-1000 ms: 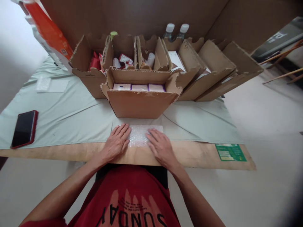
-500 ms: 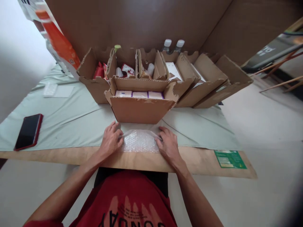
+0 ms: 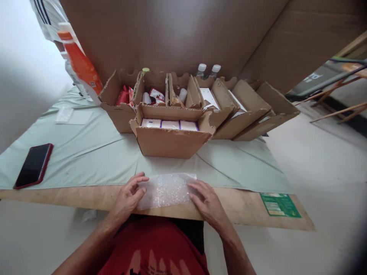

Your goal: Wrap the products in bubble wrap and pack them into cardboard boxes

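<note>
Holding one sheet of bubble wrap (image 3: 166, 190) at the near edge of the surface (image 3: 71, 196), two hands, one to each side of it. The wrap lies half on the bare wood and half on the pale green cloth (image 3: 86, 152), straight in front of the person's red shirt.

Left hand (image 3: 128, 195): fingers curled in, thumb and fingertips pinched narrow on the wrap's left edge. Right hand (image 3: 208, 201): fingers stretched and laid on the right edge – whether the thumb grips beneath, I cannot tell.

Just beyond the wrap, one open cardboard box (image 3: 172, 144) stands on the cloth. It has three white packs inside in a row, touching side by side: first pack (image 3: 151, 123), second pack (image 3: 170, 124), third pack (image 3: 188, 125).

Behind it is a row of further open cartons (image 3: 246, 109) – the exact count is unclear, since their flaps overlap. The left ones hold red and white packets (image 3: 124, 95).

Two clear bottles with white caps stand at the back wall, bottle one (image 3: 201, 69) and bottle two (image 3: 215, 70).

One phone in a red case (image 3: 33, 165) lies face up, far left on the cloth, well apart from the hands. One orange-and-white carton (image 3: 82, 67) leans at the back left. One green label (image 3: 280, 204) lies on the wood at the right.
</note>
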Demonstrator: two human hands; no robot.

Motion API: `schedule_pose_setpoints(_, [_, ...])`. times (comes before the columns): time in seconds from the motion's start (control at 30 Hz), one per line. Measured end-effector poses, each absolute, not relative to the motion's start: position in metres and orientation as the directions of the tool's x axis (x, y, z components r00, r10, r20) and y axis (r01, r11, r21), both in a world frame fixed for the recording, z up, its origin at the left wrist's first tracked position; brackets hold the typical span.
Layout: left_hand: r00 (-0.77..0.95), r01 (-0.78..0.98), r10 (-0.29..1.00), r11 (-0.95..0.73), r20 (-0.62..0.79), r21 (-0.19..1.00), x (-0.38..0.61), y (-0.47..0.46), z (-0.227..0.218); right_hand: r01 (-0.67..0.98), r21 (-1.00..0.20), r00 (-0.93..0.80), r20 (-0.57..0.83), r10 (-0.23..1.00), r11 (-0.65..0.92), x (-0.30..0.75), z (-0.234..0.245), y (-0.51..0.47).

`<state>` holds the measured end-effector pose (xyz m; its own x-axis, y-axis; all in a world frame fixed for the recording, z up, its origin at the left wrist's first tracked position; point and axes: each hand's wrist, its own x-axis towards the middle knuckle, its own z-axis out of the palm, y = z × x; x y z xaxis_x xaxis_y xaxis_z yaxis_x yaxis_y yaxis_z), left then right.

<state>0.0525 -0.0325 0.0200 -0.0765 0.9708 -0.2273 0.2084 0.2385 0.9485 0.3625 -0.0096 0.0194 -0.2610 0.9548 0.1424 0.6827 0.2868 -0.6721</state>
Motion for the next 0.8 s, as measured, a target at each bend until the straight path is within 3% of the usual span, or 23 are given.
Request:
schedule_pose_setpoints(0.13, [-0.189, 0.066, 0.923, 0.353, -0.336, 0.933, 0.057, -0.054, 0.022, 0.759, -0.576, -0.195, 0.243, 0.950, 0.303, 0.356, 0.008, -0.021])
schedule_pose_setpoints(0.33, [-0.131, 0.149, 0.912, 0.405, -0.388, 0.902, 0.061, -0.068, 0.023, 0.664, -0.668, -0.109, 0.360, 0.927, 0.337, 0.343, 0.009, -0.025])
schedule_pose_setpoints(0.4, [-0.168, 0.254, 0.951, 0.295, -0.259, 0.921, 0.061, -0.066, 0.030, 0.599, -0.700, -0.144, 0.384, 0.912, 0.389, 0.342, 0.024, -0.023])
schedule_pose_setpoints(0.47, [-0.158, 0.419, 0.987, 0.052, 0.016, 0.906, 0.059, -0.058, 0.048, 0.549, -0.699, -0.174, 0.440, 0.881, 0.458, 0.342, 0.049, -0.019])
schedule_pose_setpoints(0.53, [-0.051, 0.540, 0.949, -0.235, 0.310, 0.808, 0.056, -0.043, 0.078, 0.535, -0.656, -0.178, 0.529, 0.830, 0.533, 0.344, 0.082, -0.009])
schedule_pose_setpoints(0.6, [0.022, 0.573, 0.873, -0.411, 0.488, 0.709, 0.050, -0.019, 0.115, 0.539, -0.595, -0.163, 0.620, 0.767, 0.596, 0.344, 0.119, 0.007])
schedule_pose_setpoints(0.7, [-0.001, 0.555, 0.869, -0.411, 0.495, 0.723, 0.040, 0.030, 0.169, 0.527, -0.567, -0.132, 0.681, 0.720, 0.633, 0.344, 0.171, 0.045])
schedule_pose_setpoints(0.8, [0.055, 0.485, 0.938, -0.324, 0.342, 0.812, 0.035, 0.085, 0.197, 0.472, -0.705, -0.162, 0.520, 0.839, 0.528, 0.343, 0.205, 0.099])
